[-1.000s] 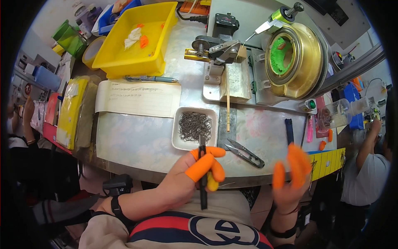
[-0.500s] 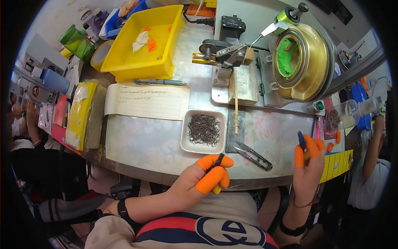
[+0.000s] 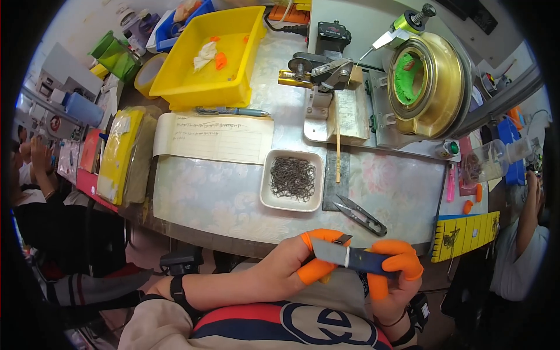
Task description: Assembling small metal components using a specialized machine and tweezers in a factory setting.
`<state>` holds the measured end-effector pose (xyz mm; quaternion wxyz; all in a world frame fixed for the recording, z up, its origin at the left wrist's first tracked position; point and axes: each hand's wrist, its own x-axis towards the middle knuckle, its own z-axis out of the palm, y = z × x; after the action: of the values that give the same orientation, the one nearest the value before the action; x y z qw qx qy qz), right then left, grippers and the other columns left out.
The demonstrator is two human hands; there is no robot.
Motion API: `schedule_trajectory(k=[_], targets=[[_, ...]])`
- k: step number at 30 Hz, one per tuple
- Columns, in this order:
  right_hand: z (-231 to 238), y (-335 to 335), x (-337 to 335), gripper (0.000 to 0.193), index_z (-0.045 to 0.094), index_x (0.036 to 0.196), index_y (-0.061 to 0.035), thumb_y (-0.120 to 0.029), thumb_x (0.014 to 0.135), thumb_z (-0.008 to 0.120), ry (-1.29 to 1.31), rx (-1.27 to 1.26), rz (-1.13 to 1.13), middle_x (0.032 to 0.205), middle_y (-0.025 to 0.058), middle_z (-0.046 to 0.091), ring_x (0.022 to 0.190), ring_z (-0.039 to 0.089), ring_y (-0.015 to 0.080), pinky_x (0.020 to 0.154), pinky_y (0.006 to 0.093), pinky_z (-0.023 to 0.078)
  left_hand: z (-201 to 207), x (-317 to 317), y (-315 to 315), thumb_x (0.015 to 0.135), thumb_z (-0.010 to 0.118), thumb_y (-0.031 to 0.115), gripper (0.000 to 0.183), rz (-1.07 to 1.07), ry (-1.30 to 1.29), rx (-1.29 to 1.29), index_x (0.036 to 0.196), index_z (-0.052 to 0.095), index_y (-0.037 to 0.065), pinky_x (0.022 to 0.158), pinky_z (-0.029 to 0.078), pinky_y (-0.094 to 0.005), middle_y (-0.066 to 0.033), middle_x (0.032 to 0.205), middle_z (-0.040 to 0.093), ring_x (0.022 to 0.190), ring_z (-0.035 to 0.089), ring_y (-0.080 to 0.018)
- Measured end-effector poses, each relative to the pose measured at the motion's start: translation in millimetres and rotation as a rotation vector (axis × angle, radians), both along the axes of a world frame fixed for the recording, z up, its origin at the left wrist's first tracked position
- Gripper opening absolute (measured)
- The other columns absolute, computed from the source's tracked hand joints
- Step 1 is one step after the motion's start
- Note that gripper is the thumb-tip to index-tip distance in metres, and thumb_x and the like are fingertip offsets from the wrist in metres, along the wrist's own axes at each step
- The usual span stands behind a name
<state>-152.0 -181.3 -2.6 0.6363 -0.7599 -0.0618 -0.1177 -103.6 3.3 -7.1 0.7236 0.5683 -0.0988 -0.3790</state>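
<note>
My left hand (image 3: 283, 262), with orange finger cots on its fingertips, pinches a small flat dark piece (image 3: 343, 240) over the table's near edge. In my right hand (image 3: 396, 280), also in orange finger cots, is a knife with a dark blue wrapped handle (image 3: 367, 261). Its flat grey blade (image 3: 329, 252) points left and crosses in front of my left fingers; whether it touches the dark piece I cannot tell. Beyond my hands stands a white square dish (image 3: 291, 205) holding many small dark curved wire pieces (image 3: 291, 178). Thread snips (image 3: 363, 217) lie right of it.
A bench machine (image 3: 329, 76) with a gold round drum (image 3: 434, 87) stands at the back right. A thin wooden stick (image 3: 338, 154) reaches toward me. Back left are a yellow bin (image 3: 201, 96), an open notebook (image 3: 216, 140) and a pen (image 3: 233, 111). Other people sit at both sides.
My right hand has come left and down from the right side, bringing the knife to my left hand. My left hand still pinches the dark piece. The view has shifted slightly.
</note>
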Motion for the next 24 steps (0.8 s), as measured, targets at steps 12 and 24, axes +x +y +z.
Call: schedule_trajectory(k=[12, 24], targets=[[-2.0, 4.0, 2.3, 0.032, 0.047, 0.090, -0.0057, -0.005, 0.066, 0.068, 0.045, -0.408, 0.085, 0.084, 0.0119, 0.055, 0.074, 0.057, 0.0252, 0.063, 0.0285, 0.045, -13.8, -1.2, 0.5, 0.087, 0.046, 0.014, 0.037, 0.079, -0.659, 0.022, 0.121, 0.041, 0.001, 0.077, 0.040, -0.0287, -0.0129, 0.108, 0.051, 0.084, 0.052, -0.0193], [4.9, 4.1, 3.9, 0.014, 0.059, 0.084, 0.0010, -0.012, 0.079, 0.058, 0.386, -0.112, 0.149, 0.067, 0.0110, 0.060, 0.056, 0.059, 0.0211, 0.054, 0.0246, 0.044, 8.4, 3.0, 0.5, 0.083, 0.054, 0.013, 0.037, -0.243, -0.253, 0.203, 0.116, 0.041, 0.001, 0.072, 0.044, -0.0273, -0.0091, 0.097, 0.056, 0.081, 0.056, -0.0188]])
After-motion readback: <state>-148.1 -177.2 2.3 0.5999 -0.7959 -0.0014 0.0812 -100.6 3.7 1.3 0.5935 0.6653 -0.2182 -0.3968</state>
